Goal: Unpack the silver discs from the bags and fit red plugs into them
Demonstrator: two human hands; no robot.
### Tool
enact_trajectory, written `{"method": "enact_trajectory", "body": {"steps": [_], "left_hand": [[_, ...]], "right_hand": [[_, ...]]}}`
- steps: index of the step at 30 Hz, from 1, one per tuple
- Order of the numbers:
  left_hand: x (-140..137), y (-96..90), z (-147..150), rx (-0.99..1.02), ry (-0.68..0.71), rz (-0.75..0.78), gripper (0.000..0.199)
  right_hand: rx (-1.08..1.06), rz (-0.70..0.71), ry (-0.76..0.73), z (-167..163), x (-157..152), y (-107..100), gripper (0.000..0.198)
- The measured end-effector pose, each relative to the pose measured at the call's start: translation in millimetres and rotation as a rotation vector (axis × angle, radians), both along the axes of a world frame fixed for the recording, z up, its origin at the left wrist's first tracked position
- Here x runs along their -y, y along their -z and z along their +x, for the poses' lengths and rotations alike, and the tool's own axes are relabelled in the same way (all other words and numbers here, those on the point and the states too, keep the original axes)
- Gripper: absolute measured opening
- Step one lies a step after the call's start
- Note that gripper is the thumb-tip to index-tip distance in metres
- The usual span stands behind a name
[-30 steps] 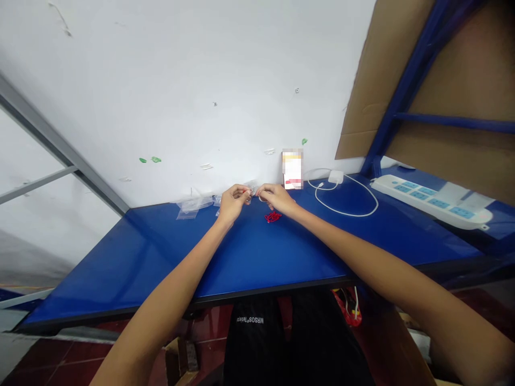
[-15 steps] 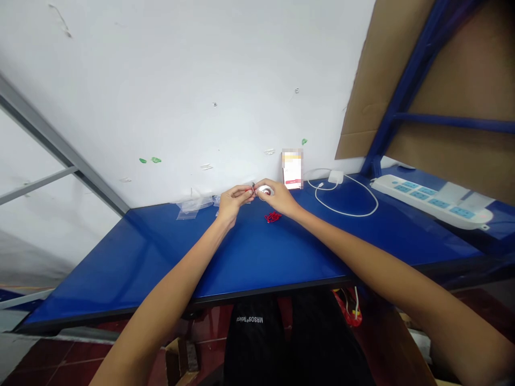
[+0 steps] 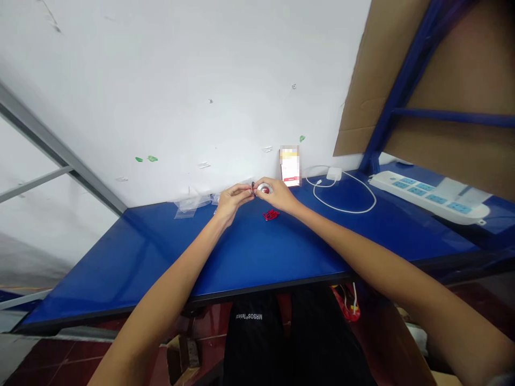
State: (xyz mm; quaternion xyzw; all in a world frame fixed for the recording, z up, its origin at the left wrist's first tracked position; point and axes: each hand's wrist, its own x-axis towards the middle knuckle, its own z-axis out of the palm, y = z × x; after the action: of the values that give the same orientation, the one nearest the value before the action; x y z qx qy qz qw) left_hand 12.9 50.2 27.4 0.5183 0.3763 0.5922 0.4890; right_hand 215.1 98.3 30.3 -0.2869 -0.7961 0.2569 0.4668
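My left hand [image 3: 231, 202] and my right hand [image 3: 278, 195] meet above the back of the blue table, fingertips nearly touching. The left fingers pinch a small red piece, mostly covered by them. Between the fingertips shows a small dark item [image 3: 253, 185], too small to name. The right thumb and forefinger are closed at its other side; what they grip is hidden. Within the curve of the right fingers appears a round, shiny, pale dish-like thing [image 3: 264, 188] with red in it. Just below the hands, a little pile of thin red pieces [image 3: 271, 215] lies on the table.
Clear plastic bags [image 3: 189, 205] lie left of the hands. A phone [image 3: 290, 166] leans on the wall. To the right are a white charger with cable [image 3: 333, 173] and a white power strip [image 3: 428, 197]. The blue table [image 3: 132, 257] has a dark front edge.
The whole view has shifted slightly. My hands remain together in nearly the same place, with the dark item between the fingertips showing a little more plainly.
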Motion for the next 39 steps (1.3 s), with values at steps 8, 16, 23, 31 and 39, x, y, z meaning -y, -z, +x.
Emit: {"method": "enact_trajectory", "body": {"steps": [8,16,23,31,39], "left_hand": [[0,1.8,0,0.005,0.088,-0.002,0.047],[5,-3.5,3,-0.067,0.145,0.009,0.055],[4,-4.7,-1,-0.182,0.137,0.038,0.054],[-3,-9.4,-14,-0.224,0.058,0.076,0.053],[-4,-6.2,-15,-0.261,0.015,0.002,0.059]], "right_hand": [[-0.071,-0.103,0.008,-1,2,-2,0.022],[-0.079,-0.243,-0.059,-1,2,-1,0.026],[-0.057,-0.359,-0.163,6,1,-11,0.025],[0.069,-0.435,-0.228,38,-15,-28,0.018],[0.552,-0.550,-0.594,56,-27,-24,0.033]]}}
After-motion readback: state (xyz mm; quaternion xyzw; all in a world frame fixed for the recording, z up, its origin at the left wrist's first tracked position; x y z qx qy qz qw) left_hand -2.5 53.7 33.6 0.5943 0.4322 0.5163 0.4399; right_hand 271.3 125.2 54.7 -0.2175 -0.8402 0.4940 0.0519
